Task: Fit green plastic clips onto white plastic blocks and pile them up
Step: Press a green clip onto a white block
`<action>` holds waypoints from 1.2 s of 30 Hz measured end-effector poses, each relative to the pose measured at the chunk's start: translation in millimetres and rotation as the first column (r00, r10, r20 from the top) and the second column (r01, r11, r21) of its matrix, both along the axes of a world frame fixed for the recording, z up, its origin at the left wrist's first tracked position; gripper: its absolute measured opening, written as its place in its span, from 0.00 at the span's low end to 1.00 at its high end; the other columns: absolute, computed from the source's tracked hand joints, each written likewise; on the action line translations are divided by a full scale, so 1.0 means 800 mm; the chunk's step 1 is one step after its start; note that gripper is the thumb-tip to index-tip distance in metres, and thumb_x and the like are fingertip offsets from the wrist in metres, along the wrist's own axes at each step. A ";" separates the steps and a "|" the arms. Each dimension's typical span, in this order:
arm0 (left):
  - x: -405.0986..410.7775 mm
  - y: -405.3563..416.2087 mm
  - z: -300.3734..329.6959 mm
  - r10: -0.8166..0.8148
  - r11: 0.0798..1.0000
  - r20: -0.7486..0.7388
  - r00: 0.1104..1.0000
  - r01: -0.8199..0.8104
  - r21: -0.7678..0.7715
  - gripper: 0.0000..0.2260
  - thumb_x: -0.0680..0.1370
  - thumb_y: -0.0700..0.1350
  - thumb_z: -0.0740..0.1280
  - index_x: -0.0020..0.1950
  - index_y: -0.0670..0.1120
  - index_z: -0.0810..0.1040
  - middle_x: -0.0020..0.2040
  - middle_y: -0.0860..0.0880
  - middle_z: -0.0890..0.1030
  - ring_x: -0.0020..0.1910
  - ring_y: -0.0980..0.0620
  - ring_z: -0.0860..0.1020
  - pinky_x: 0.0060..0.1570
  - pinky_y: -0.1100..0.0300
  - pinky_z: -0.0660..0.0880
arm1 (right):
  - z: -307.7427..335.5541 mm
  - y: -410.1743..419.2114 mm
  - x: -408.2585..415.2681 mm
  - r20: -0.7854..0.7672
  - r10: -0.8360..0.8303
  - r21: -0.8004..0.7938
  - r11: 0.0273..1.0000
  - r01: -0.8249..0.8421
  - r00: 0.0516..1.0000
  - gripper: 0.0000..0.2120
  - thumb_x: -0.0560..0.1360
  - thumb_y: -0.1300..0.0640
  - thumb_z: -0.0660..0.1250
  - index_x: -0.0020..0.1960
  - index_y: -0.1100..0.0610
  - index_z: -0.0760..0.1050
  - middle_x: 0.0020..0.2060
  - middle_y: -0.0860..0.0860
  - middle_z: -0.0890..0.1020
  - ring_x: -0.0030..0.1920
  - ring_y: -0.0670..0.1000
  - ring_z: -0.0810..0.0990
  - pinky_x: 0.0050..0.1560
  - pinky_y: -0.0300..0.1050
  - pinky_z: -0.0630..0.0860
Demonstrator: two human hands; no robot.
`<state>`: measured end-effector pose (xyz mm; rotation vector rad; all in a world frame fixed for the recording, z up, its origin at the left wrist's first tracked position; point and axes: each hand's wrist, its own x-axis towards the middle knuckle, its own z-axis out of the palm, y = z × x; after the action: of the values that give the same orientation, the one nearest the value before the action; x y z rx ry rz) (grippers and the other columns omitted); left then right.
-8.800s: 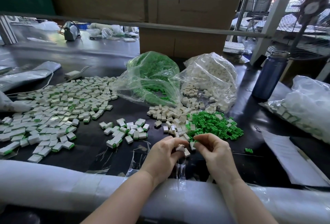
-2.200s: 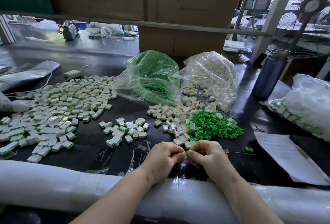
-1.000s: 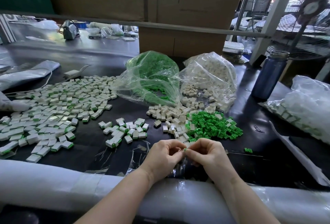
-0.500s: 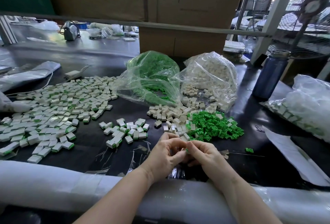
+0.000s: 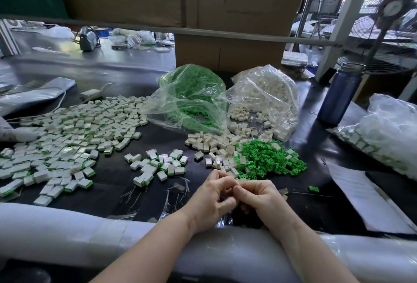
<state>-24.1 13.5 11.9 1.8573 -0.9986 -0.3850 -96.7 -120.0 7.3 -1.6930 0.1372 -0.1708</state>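
A dark counter (image 5: 112, 181) carries everything, with a padded white roll (image 5: 67, 226) along its near edge. At the far side stands a big cardboard box (image 5: 225, 54). In front of it sit two clear plastic bags, mouths open toward the near side: the left bag (image 5: 191, 97) is full of green clips, the right bag (image 5: 266, 97) full of white blocks, some spilling out. At the far right lies another clear bag (image 5: 388, 133) with finished white-and-green pieces inside. A dark blue bottle (image 5: 338, 93) stands upright between the right bag and that one, and a sheet of paper (image 5: 361, 197) lies at the near right.

To the left spreads a wide pile of fitted blocks (image 5: 67, 138), with a smaller cluster of fitted blocks (image 5: 158, 165) nearer the middle. Loose white blocks (image 5: 214, 145) lie in front of the bags, touching a heap of loose green clips (image 5: 268, 158) on their right. One stray clip (image 5: 313, 188) lies apart, right of the hands.

The left hand (image 5: 212, 199) and right hand (image 5: 261, 199) meet just above the near counter, fingers curled tight and fingertips pressed together. Whatever they pinch is hidden between them; I cannot tell what each holds.
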 end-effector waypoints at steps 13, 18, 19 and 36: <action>-0.001 0.000 0.001 -0.017 1.000 0.033 0.999 0.016 0.024 0.07 0.75 0.36 0.65 0.51 0.44 0.76 0.53 0.48 0.68 0.53 0.49 0.72 0.59 0.58 0.71 | 0.001 0.001 0.001 -0.010 -0.036 0.013 0.999 0.036 0.999 0.09 0.75 0.64 0.65 0.39 0.66 0.81 0.27 0.55 0.75 0.25 0.44 0.69 0.25 0.34 0.66; 0.000 0.000 -0.001 -0.020 0.999 0.029 0.999 0.019 0.026 0.07 0.75 0.37 0.65 0.52 0.44 0.76 0.53 0.48 0.67 0.53 0.49 0.72 0.59 0.57 0.71 | 0.002 0.002 0.001 -0.013 -0.037 0.027 0.999 0.037 0.999 0.09 0.74 0.64 0.65 0.39 0.65 0.81 0.28 0.57 0.74 0.26 0.44 0.69 0.26 0.34 0.66; 0.000 0.000 -0.001 -0.021 0.999 0.029 0.999 0.021 0.026 0.06 0.75 0.37 0.65 0.52 0.44 0.76 0.53 0.48 0.67 0.53 0.49 0.72 0.59 0.57 0.71 | 0.002 0.002 0.001 -0.012 -0.037 0.024 0.999 0.037 0.999 0.09 0.74 0.64 0.65 0.39 0.65 0.81 0.28 0.57 0.75 0.26 0.44 0.69 0.26 0.34 0.66; 0.002 0.000 -0.002 0.026 0.997 0.019 0.999 -0.024 -0.077 0.04 0.77 0.40 0.65 0.47 0.49 0.75 0.53 0.49 0.68 0.48 0.52 0.74 0.54 0.60 0.74 | 0.006 0.009 0.000 0.047 -0.086 0.121 0.990 0.079 0.995 0.10 0.70 0.55 0.67 0.42 0.61 0.82 0.31 0.54 0.82 0.32 0.48 0.78 0.32 0.37 0.76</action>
<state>-22.4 13.4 10.2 1.8054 -0.9894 -0.3095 -96.4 -112.8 11.9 -1.5641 0.1755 -0.2634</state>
